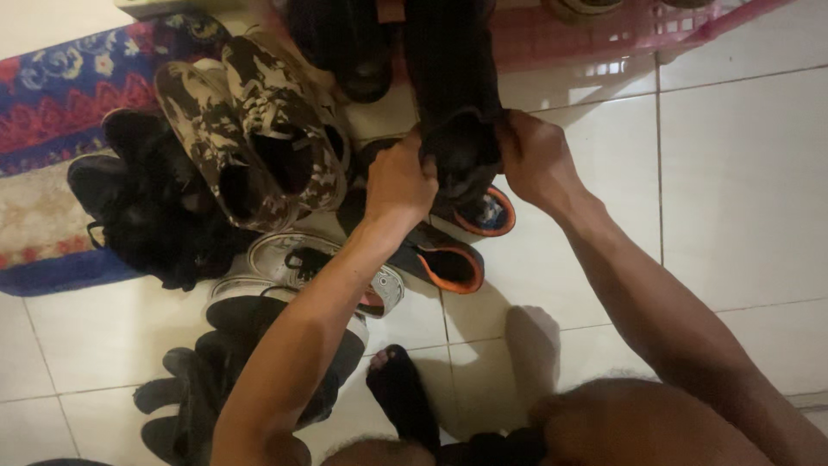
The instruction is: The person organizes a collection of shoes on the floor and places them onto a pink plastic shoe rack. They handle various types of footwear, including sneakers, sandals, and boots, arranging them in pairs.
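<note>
Both hands, left hand point(398, 181) and right hand point(535, 160), pinch a black boot point(453, 95) at centre frame, above camouflage shoes point(259, 129) at upper left.

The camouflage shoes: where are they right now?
In the head view, the camouflage shoes lie upper left on the shoe pile, left of the left hand, beside the patterned rug.

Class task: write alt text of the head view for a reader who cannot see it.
Both hands, left hand and right hand, grip a black shoe above a pile of shoes on a white tiled floor. A camouflage pair lies left, by a patterned rug.
</note>
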